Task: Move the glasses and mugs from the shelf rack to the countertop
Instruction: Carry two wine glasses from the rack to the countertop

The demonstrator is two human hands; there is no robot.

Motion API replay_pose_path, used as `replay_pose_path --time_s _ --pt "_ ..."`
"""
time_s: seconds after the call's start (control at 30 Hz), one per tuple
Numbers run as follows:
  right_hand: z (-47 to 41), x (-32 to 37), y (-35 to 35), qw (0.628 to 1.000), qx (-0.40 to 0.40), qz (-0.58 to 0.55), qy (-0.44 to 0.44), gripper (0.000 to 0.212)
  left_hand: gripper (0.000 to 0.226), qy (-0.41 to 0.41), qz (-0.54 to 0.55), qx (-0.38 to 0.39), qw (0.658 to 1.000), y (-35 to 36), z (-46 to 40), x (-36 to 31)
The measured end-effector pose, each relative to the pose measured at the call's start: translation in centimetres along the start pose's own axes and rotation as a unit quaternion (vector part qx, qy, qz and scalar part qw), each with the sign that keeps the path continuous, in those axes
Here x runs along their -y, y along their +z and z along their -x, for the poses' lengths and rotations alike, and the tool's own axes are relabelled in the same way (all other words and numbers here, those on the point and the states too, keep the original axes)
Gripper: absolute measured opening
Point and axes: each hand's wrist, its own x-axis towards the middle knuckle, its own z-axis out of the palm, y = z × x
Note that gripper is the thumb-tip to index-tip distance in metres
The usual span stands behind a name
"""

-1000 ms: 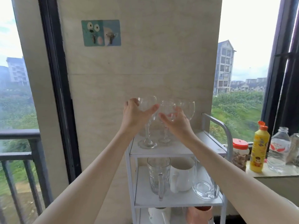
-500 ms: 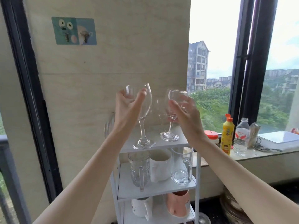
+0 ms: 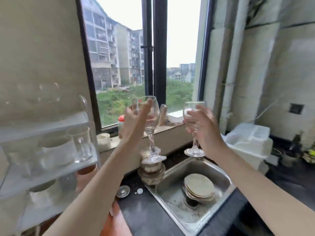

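Note:
My left hand (image 3: 134, 123) grips the bowl of a tall clear wine glass (image 3: 152, 126), held upright in the air in front of the window. My right hand (image 3: 202, 128) is closed around a smaller wine glass (image 3: 194, 132), also upright, above the sink's far rim. The white shelf rack (image 3: 44, 174) stands blurred at the left edge. On its middle shelf sit a glass mug (image 3: 81, 143) and a white mug (image 3: 58, 152). The dark countertop (image 3: 146, 217) lies below my arms.
A steel sink (image 3: 219, 178) holds a stack of plates (image 3: 199, 188). A pile of bowls (image 3: 151, 171) stands at its left corner. A white plastic container (image 3: 250, 142) sits right of the sink. Jars and bottles line the window sill (image 3: 162, 130).
Both glasses have been lifted off the rack's top shelf and carried right. My view has swung right from the rack to the sink and countertop.

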Motion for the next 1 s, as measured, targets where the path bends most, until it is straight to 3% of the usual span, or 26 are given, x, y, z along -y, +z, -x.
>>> replay_pose_path --time_s 0.1,0.23,0.4,0.57,0.63,0.73,0.87,1.0 --pt "2.1 2.4 -8.8 0.996 -0.071 0.05 -0.011 0.067 0.101 -0.05 0.045 0.048 0.997 8.4 2.0 1.7" --pt "5.0 5.7 -19.3 0.982 -0.168 0.087 -0.021 0.061 0.065 -0.069 0.07 0.148 0.984 19.2 4.6 3.0" --pt "7.4 9.3 -31.0 0.955 -0.264 0.129 -0.027 0.058 0.062 -0.087 0.118 0.254 0.956 32.3 7.7 4.8" --pt "8.6 11.3 -41.4 0.922 -0.348 0.169 -0.033 0.061 0.025 -0.082 0.134 0.353 0.922 44.3 10.0 7.3" --pt "8.5 11.9 -45.5 0.907 -0.378 0.182 -0.034 0.054 0.024 -0.079 0.142 0.389 0.907 48.8 10.6 8.2" --pt "7.3 12.7 -51.4 0.889 -0.414 0.19 -0.049 0.033 0.035 -0.097 0.139 0.378 0.91 55.5 10.1 9.5" --pt "4.3 14.0 -58.4 0.869 -0.457 0.181 -0.049 0.07 0.035 -0.119 0.16 0.418 0.886 64.1 8.1 10.5" --pt "2.6 15.1 -65.0 0.854 -0.479 0.193 -0.061 0.074 0.035 -0.114 0.162 0.436 0.878 72.0 7.5 12.4"
